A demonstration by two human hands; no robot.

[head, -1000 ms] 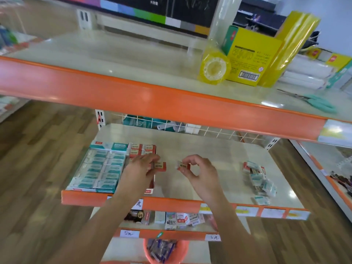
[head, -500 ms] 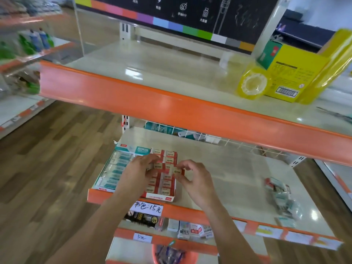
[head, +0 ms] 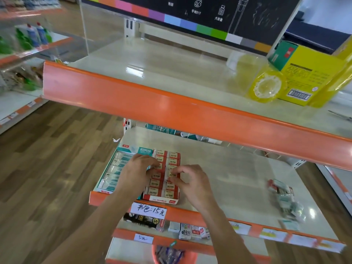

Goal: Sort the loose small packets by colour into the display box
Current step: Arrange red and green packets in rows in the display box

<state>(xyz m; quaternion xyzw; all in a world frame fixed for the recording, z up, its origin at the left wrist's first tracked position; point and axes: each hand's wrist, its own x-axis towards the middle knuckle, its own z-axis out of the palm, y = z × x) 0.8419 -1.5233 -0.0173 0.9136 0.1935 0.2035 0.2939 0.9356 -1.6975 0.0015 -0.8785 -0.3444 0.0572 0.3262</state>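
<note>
— What are your fingers doing right now?

— My right hand (head: pixel 190 182) is pinching a small red-and-cream packet (head: pixel 170 174) between thumb and forefinger, right at the right column of the red display box (head: pixel 162 200). I'm taking it by its short ends, since the faces look glossy and could be slick under a pad. My left hand (head: pixel 138 169) is curling its fingertips (head: pixel 155 165) onto the packets of the left column in the same box; whether it is pinching one or just steadying the row, I cannot tell from here.

— How is the packet behaving?

— It is looking light and stiff, a little block in a wrapper, so I'm judging that a gentle pinch is enough and squeezing harder would only risk it popping out sideways. The rows are sitting tight, so it probably wants to go in flat and square.

— And what is lying around you?

— Just left of the red box, touching it, the teal display box (head: pixel 122 164) is holding its pale packets. Well off to the right on the same shelf (head: pixel 238 168), the loose pile (head: pixel 283 199) of mixed red and teal packets is waiting, blurred. Above, far right, a yellow tape roll (head: pixel 266 86) is leaning by a yellow carton (head: pixel 308 80).
</note>
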